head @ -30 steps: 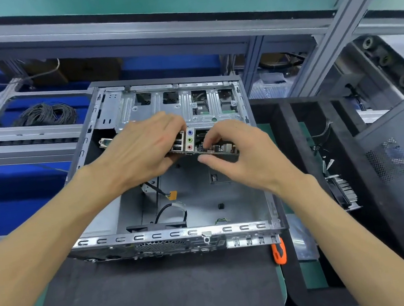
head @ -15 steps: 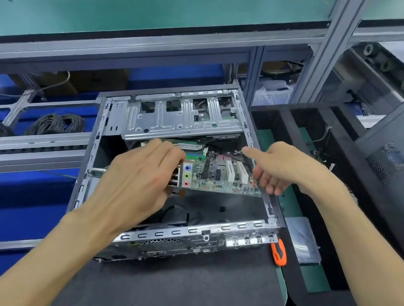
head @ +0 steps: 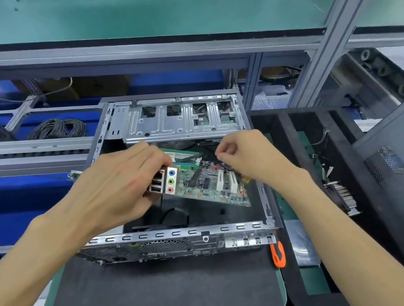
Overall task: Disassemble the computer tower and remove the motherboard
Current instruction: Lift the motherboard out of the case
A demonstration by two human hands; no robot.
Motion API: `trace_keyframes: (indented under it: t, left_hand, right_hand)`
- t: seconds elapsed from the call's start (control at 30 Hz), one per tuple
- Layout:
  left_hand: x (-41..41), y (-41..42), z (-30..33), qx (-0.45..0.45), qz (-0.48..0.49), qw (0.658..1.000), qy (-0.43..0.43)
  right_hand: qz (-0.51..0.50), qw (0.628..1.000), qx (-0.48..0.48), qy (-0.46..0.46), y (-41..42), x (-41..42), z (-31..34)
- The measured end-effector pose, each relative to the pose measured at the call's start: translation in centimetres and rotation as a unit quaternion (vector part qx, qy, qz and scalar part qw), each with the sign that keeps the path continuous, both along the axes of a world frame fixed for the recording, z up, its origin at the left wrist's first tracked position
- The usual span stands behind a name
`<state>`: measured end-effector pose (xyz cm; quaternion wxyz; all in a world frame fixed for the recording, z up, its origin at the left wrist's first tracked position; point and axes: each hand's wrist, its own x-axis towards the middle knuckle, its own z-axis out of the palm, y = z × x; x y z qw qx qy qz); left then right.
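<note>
Inside the open computer case (head: 202, 234), the motherboard (head: 208, 186) sits tilted, its port end raised above the dark floor. The left hand (head: 119, 188) grips that port edge; the right hand (head: 246, 159), fingers curled, pinches a black cable (head: 211, 155) beside the case's right wall.

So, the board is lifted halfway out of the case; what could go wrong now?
1. The right hand pinches a black cable that seems attached to the board; lifting further may strain it.
2. Only the left hand holds the board, by its ports; it may slip against the case.
</note>
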<state>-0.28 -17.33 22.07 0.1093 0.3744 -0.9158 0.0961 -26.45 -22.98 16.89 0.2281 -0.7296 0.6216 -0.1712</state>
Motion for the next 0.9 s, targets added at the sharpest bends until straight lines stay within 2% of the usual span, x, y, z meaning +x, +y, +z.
trace_keyframes:
  t: [0.1, 0.23, 0.43, 0.67, 0.73, 0.8, 0.9]
  left_hand:
    - [0.1, 0.5, -0.2, -0.008, 0.014, 1.000, 0.005]
    - [0.3, 0.8, -0.6, -0.007, 0.006, 1.000, 0.003]
    - [0.5, 0.7, -0.6, 0.010, -0.005, 1.000, -0.007]
    - [0.8, 0.4, -0.4, 0.028, 0.006, 1.000, -0.008]
    - [1.0, 0.2, -0.2, 0.033, 0.005, 0.999, -0.003]
    - [1.1, 0.2, 0.0, 0.036, 0.000, 0.999, -0.013]
    - [1.1, 0.3, -0.1, 0.042, -0.004, 0.999, -0.025]
  right_hand:
    - [0.071, 0.996, -0.009, 0.044, -1.7, 1.6, -0.7]
    - [0.111, 0.992, -0.019, 0.065, -3.9, 3.0, -1.3]
    - [0.135, 0.986, 0.011, 0.097, -5.8, 3.8, -1.6]
    - [0.118, 0.976, -0.032, 0.179, -6.1, 4.4, -1.4]
    - [0.106, 0.982, -0.065, 0.139, -5.9, 4.1, -0.9]
    - [0.087, 0.990, -0.104, 0.048, -5.8, 3.7, -0.1]
    - [0.042, 0.989, -0.091, -0.110, -6.0, 3.4, 1.3]
